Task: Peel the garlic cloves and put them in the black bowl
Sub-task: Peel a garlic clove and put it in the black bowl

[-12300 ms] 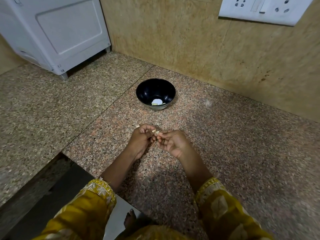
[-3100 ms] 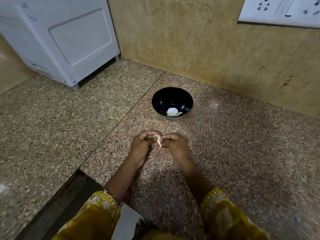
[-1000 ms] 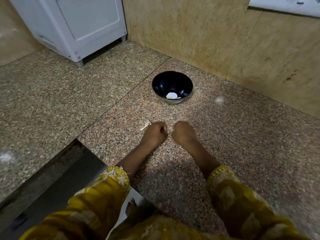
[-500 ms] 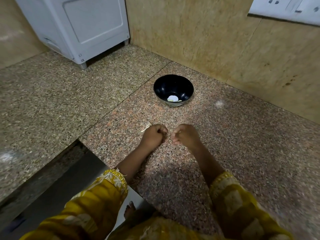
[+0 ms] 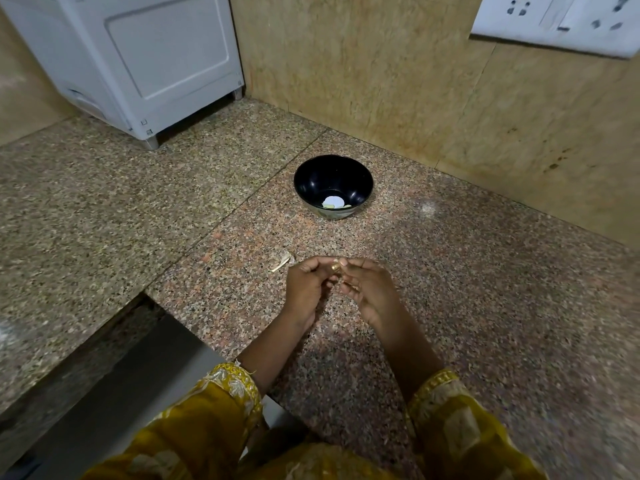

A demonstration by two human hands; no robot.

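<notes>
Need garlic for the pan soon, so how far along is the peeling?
Done: a few pale pieces, likely peeled cloves, lie in the black bowl, and a strip of peel lies on the counter. In hand: the left hand and right hand pinch one garlic clove between them. Left: finish that clove and drop it in the bowl; no other unpeeled cloves are in view.

One bowl (image 5: 313, 178), two hands (image 5: 306, 289) (image 5: 370, 294)

Head camera looks steeply down and forward; counter (image 5: 485, 306) close below.
</notes>
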